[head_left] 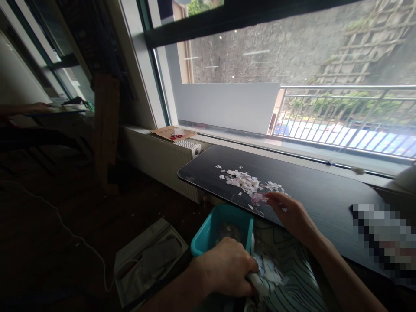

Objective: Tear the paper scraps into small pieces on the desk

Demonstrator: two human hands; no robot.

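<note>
My left hand (pixel 224 265) is closed, its fingers gripping the edge of a pale cloth with dark wavy lines (pixel 302 284). White paper scraps (pixel 271 268) lie in a fold of that cloth. Just beyond this hand stands a teal plastic bin (pixel 203 236) with pale bits inside, partly hidden by the hand. My right hand (pixel 287 207) pinches a small, translucent pinkish piece (pixel 259 199) over the black tabletop (pixel 318 190). Right by its fingertips spreads a loose heap of white paper scraps (pixel 243 180). What exactly the pinkish piece is, I cannot make out.
A white radiator (pixel 162 162) stands at the table's left end, with brown paper (pixel 162 132) and red-handled scissors (pixel 176 137) on top. An open box (pixel 152 255) and a white cable (pixel 81 242) lie on the floor. Another person's arm (pixel 26 108) shows far left.
</note>
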